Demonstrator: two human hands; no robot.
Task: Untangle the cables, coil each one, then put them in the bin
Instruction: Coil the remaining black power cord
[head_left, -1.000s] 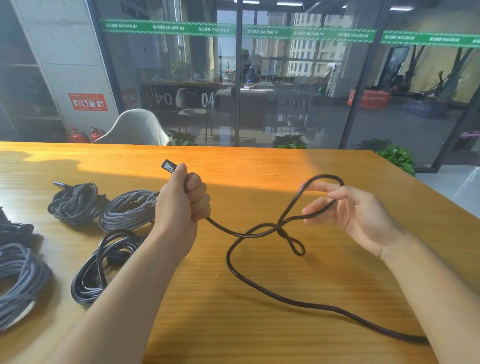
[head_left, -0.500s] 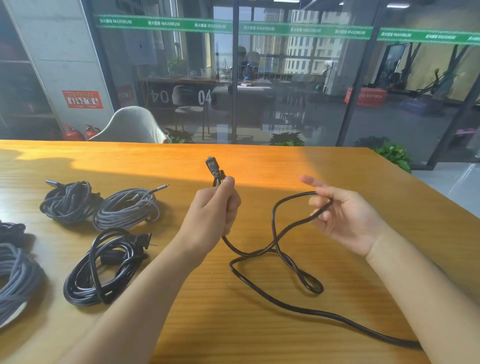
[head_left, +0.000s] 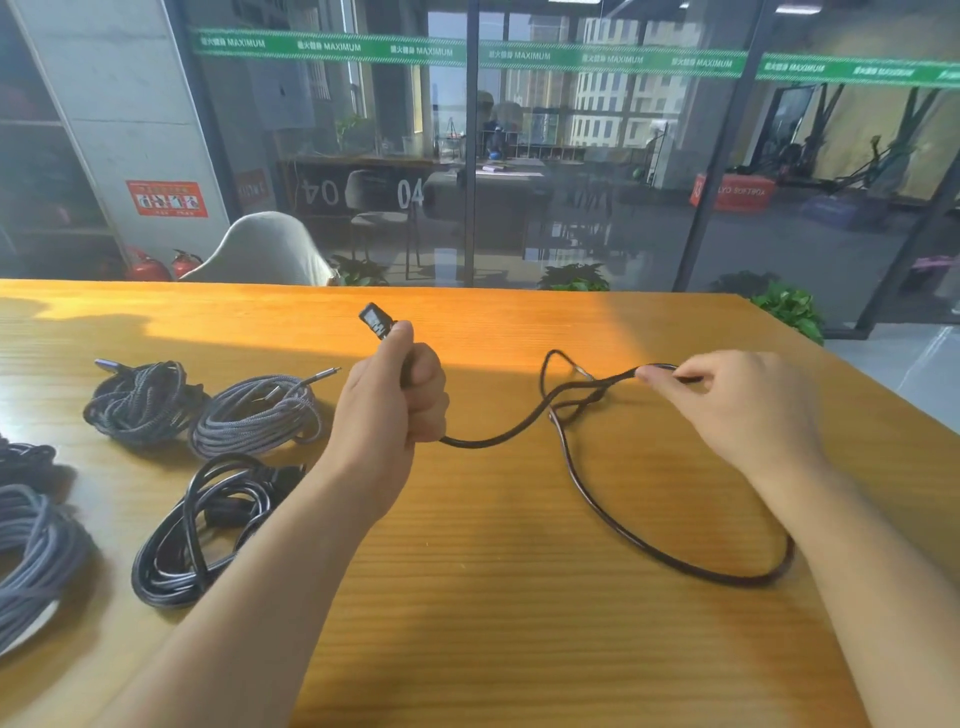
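at the far left edge of the wooden table (head_left: 519, 649) lie a grey braided bundle (head_left: 26, 561) and, above it, part of a dark bundle (head_left: 23, 460), both cut off by the frame. next come three coiled cables lying near one another: a dark braided coil (head_left: 143, 402), a grey braided coil (head_left: 260, 415) just beside it with its metal tip pointing right, and nearer the person a glossy black coil (head_left: 208, 530) with its plug tucked in.

the left hand (head_left: 395, 400) is raised above the table with its fingers curled tight round the loose black cable (head_left: 597, 499), close to its end, so that the black connector (head_left: 375, 319) sticks up past the thumb. from the bottom of that fist the cable sags rightward, crosses itself in a small twist near the middle, and meets the right hand (head_left: 737, 410), whose thumb and forefinger pinch a strand while the other fingers are loosely folded under. a long loop trails back toward the person on the table and curves under the right forearm.

no bin shows in this view.

judging by the layout, this cable is in the untangling and coiling step, with several cables already coiled. the next move seems to call for clearing the small twist beside the right hand, then drawing slack across to the left fist in even loops, keeping the trailing loop from snagging under the forearm.
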